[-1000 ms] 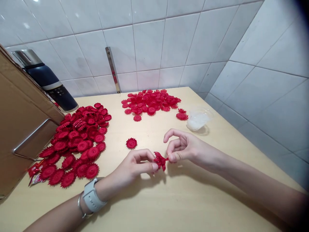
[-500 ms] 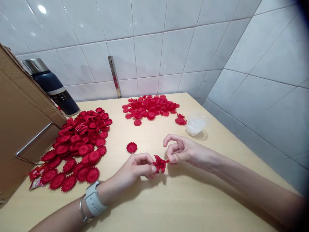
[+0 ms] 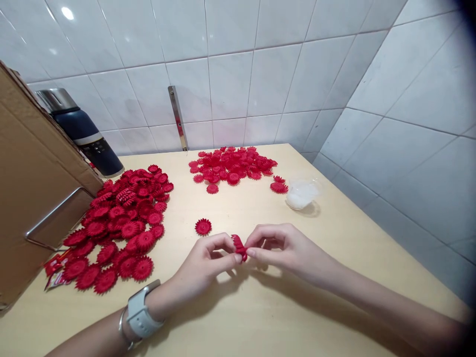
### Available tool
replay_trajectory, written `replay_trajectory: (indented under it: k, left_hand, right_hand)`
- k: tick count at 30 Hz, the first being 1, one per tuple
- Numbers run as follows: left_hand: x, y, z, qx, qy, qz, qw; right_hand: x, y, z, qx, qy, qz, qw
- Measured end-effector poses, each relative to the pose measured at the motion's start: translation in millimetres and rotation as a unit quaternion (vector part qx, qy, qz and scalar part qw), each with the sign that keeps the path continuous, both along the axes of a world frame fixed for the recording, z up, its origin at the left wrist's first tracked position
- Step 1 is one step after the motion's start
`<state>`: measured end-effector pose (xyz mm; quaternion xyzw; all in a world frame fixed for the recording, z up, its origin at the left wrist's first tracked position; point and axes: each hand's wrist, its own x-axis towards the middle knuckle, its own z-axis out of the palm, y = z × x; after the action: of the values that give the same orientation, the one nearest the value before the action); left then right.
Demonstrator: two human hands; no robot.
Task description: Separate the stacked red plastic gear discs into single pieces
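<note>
Between my two hands, just above the table, is a red flower-shaped piece [image 3: 240, 247] with narrow pointed petals. My left hand [image 3: 211, 258], a pale watch [image 3: 143, 310] on its wrist, pinches the piece between thumb and forefinger. From the other side my right hand [image 3: 282, 250] pinches the same piece, its thumb and forefinger meeting close to the left fingertips. The fingers cover part of the piece. A single flat red flower disc [image 3: 203, 227] lies on the table beyond my left hand.
A large heap of red flower discs [image 3: 130, 229] spreads at left, beside a cardboard box [image 3: 33, 188] and a dark bottle [image 3: 89, 136]. Another red heap [image 3: 234, 166] lies toward the tiled wall [image 3: 230, 89]. A clear plastic dish [image 3: 302, 194] with white material stands right on the table [image 3: 282, 317].
My right hand has come left and lower, and its fingers have closed in on the red piece. The piece has turned in my left fingers. The heaps are unchanged.
</note>
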<state>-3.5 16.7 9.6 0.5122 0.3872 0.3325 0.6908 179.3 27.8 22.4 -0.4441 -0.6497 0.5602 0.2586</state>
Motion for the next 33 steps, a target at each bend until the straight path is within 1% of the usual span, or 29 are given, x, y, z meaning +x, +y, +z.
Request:
replay_trajectory:
  k: [3,9,16,20,22,25,28,31,33]
  left_hand:
    - [0,1,0.4,0.009,0.016,0.001,1.0]
    - [0,3,0.6,0.012,0.031,0.002,0.999]
    - [0,3,2.1,-0.018,0.028,0.006,0.999]
    - [-1,4,1.8,0.001,0.047,0.008,0.999]
    - [-1,5,0.5,0.003,0.054,0.008,0.998]
    - [-1,5,-2.1,-0.006,0.044,0.01,0.999]
    - [0,5,-3.5,-0.027,0.019,0.021,0.999]
    - [1,8,-1.7,-0.053,0.019,0.033,0.998]
    - [1,10,0.5,-0.073,0.028,0.049,0.996]
  right_hand:
    - [-1,-2,-0.2,0.007,0.002,-0.017,1.0]
    - [2,2,-3.3,-0.08,0.1,-0.029,0.991]
    - [5,8,-5.9,-0.195,0.142,-0.017,0.97]
    - [9,13,-6.6,-0.205,0.148,-0.016,0.968]
    - [11,15,-6.4,-0.187,0.133,-0.019,0.973]
    - [14,19,-5.6,-0.129,0.085,-0.033,0.987]
    - [16,21,-3.7,-0.042,-0.011,-0.03,0.999]
    - [14,24,1.1,0.055,-0.114,-0.009,0.992]
    - [12,28,5.8,0.099,-0.152,-0.006,0.983]
